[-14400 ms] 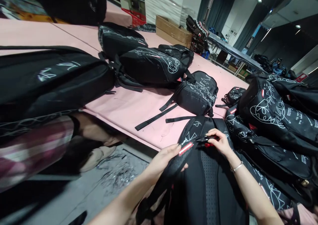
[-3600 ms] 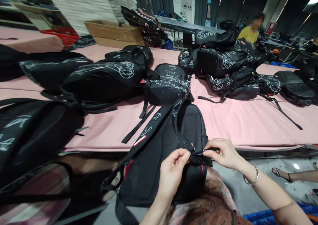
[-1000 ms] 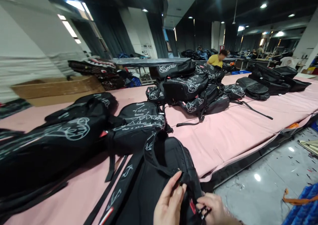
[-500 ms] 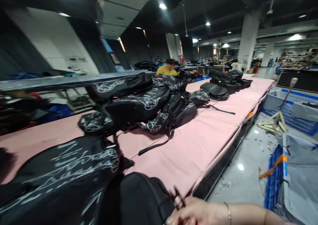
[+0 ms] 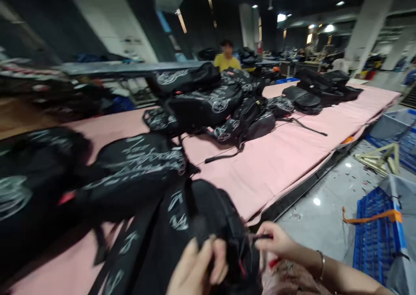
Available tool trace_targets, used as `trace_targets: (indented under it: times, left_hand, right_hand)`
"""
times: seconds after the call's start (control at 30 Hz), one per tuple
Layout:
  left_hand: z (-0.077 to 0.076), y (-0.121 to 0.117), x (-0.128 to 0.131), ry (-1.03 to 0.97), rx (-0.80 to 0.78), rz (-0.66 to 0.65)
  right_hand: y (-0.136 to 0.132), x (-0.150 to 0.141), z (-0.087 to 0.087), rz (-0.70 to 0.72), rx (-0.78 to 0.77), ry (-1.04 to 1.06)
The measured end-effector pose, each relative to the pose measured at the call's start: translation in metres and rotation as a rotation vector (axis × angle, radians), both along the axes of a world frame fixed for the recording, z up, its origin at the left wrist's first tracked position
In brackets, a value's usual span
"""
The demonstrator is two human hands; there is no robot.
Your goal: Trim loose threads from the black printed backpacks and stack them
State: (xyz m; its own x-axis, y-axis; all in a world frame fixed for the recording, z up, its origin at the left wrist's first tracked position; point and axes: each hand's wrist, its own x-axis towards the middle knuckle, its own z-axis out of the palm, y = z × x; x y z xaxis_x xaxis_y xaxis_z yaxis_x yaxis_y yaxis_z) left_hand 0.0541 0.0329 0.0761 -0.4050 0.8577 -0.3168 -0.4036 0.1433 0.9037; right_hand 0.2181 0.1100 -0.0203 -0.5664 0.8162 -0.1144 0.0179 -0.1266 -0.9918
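Note:
Directly before me a black backpack [image 5: 175, 243] with white printed lettering lies at the table's near edge. My left hand [image 5: 199, 267] is closed, fingers bent and pinching at the backpack's upper fabric; motion blurs the fingertips. Beside the bag's right side, my right hand [image 5: 276, 243] is closed around a small dark-bladed tool with a red part, which looks like thread snips [image 5: 265, 237]. A bracelet circles the right wrist. Left of this bag, another printed black backpack [image 5: 136, 160] lies flat, and a further black bag [image 5: 35, 191] fills the left edge, blurred.
A pink-covered table [image 5: 234, 178] stretches away to the right, with a heap of black backpacks [image 5: 208, 99] and more bags [image 5: 325, 86] farther along. A person in yellow [image 5: 226, 60] is behind the heap. Blue crates [image 5: 377, 234] and a cream metal stand [image 5: 380, 158] occupy the floor at right.
My left hand has come into view on the near backpack. My right hand has moved right and up, still with the tool. The view has shifted down and left, showing more bags at left.

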Motion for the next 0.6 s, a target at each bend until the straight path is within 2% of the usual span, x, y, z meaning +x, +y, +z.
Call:
trace_targets:
  times: [0.13, 0.23, 0.33, 0.47, 0.6]
  left_hand:
    - [-0.005, -0.001, 0.022, 0.08, 0.023, -0.134]
    - [-0.008, 0.003, 0.033, 0.154, 0.018, -0.117]
    - [-0.011, 0.001, 0.034, 0.143, 0.005, -0.115]
    - [-0.015, -0.002, 0.032, 0.095, -0.024, -0.09]
    - [-0.02, -0.001, 0.033, 0.095, -0.034, -0.062]
  right_hand:
    - [0.005, 0.018, 0.023, -0.104, 0.284, -0.027]
    - [0.008, 0.019, 0.043, -0.087, 0.504, -0.121]
    - [0.007, 0.01, 0.052, -0.042, 0.676, -0.169]
    - [0.008, 0.001, 0.055, 0.036, 0.792, -0.193]
    - [0.011, -0.002, 0.054, 0.05, 0.809, -0.205]
